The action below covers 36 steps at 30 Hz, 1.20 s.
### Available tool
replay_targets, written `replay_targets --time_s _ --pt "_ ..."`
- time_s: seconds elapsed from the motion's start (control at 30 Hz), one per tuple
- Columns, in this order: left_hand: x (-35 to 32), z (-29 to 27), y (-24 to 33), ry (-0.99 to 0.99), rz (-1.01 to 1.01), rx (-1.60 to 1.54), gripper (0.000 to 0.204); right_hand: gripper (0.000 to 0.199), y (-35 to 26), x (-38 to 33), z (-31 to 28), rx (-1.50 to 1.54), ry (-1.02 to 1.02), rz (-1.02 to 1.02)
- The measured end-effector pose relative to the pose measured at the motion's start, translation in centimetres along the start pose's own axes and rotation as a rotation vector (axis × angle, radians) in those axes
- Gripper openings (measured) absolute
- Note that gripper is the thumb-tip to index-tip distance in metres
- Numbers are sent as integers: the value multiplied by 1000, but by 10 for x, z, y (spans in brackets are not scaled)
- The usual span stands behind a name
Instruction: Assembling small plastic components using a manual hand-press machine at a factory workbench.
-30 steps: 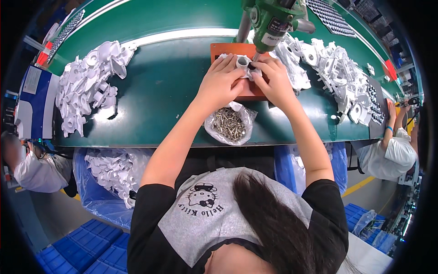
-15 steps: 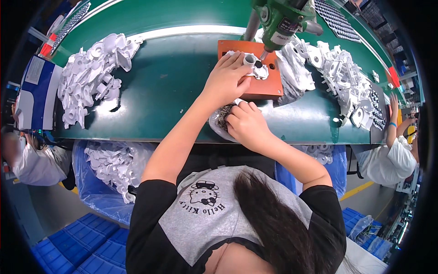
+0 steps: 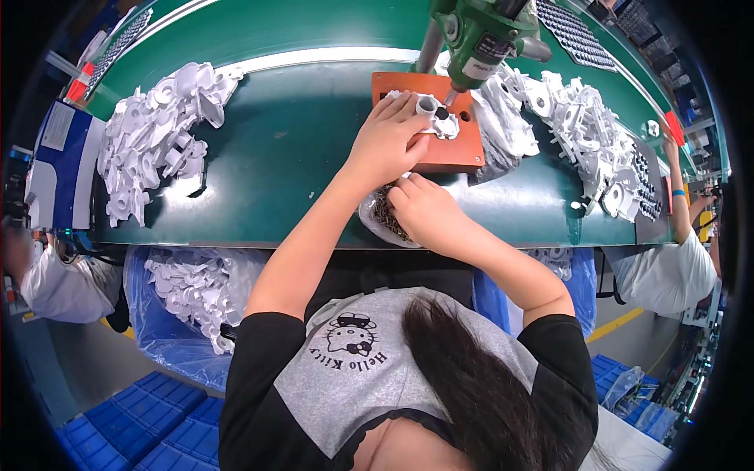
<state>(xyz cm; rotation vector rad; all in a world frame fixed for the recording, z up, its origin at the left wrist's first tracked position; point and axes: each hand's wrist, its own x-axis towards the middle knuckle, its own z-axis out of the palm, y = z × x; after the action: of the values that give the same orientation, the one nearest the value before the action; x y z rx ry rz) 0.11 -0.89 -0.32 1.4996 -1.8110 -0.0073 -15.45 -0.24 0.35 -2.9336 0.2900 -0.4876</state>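
My left hand (image 3: 385, 143) rests over a white plastic part (image 3: 447, 129), its fingers laid across the part's left side and the thumb tucked nearer to me. That part sits on an orange fixture block (image 3: 441, 160), with a short round tube and a dark hole showing. Just in front of the block is a clear plastic bag (image 3: 378, 231) of small metal screws (image 3: 387, 216). My right hand (image 3: 426, 210) is at the bag's right side, fingers curled in toward the screws; its fingertips are partly hidden. A green machine head (image 3: 481, 49) points its tip down beside the white part.
Piles of white plastic parts lie at the left (image 3: 149, 141) and the right (image 3: 585, 129) of the green table (image 3: 267, 157). A crumpled plastic bag (image 3: 503, 129) touches the block's right side. A lined blue bin (image 3: 169, 345) stands below the table edge. Co-workers are at both sides.
My right hand has shifted slightly left and up at the screw bag, fingers more curled. My left hand stays on the white part. At the far right, a co-worker's arm has moved.
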Motion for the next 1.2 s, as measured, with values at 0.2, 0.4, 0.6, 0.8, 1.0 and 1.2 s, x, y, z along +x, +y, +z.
replay_targets --time_s 0.2,0.4,0.6,0.8,1.0,1.2 --pt "-1 -1 1 -11 -13 1 27 9 22 6 -48 673 -85 369" --pt "1 0 1 13 11 24 26 12 64 4 -80 901 24 606" --pt "2 -2 1 68 41 28 22 24 125 32 -66 901 172 601" --pt "2 -1 5 69 33 21 22 32 148 39 -62 990 -82 611" --pt "1 -2 3 48 15 24 23 33 148 51 -69 960 -182 571" --pt "2 0 2 41 22 20 23 35 166 46 -49 769 -135 536"
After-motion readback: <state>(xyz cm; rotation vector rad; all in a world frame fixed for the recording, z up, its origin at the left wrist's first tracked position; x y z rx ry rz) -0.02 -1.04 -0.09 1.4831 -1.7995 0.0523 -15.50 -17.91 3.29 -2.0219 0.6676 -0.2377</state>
